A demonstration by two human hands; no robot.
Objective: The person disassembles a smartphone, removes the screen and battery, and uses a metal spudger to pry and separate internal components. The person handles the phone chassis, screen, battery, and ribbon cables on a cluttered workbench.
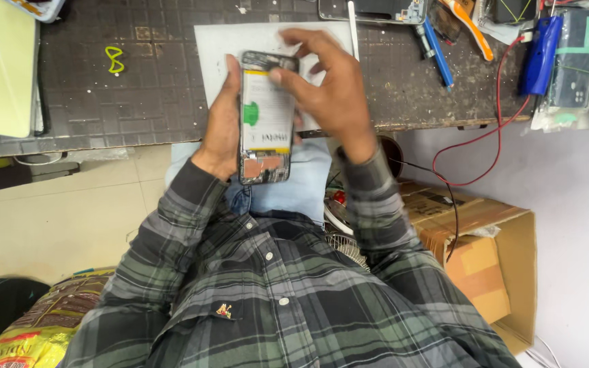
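phone: opened-up phone [266, 119] with its back cover off, battery and green tab showing. I've got it up in the air just off the near edge of the workbench [138, 95], over my lap, not resting on anything.

left hand: my left hand [221, 129] is wrapped round the phone's left side and back, gripping it upright-ish.

right hand: my right hand [325, 85] is curled over the top right corner, thumb pressed on the battery face near the top, fingers hooked behind the upper edge. Closed on the phone, no tool in it as far as I can see.

step: looks to me like I'm working on the top end of the open phone by hand, pressing or prying something near the camera end.

next move: I reckon it needs a steady left-hand grip and gentle fingertip pressure, nothing forced.

nearby: white sheet [240, 41] on the bench right behind the phone, blue screwdriver [438, 51] toward the far right edge, cardboard box [485, 266] on the floor.
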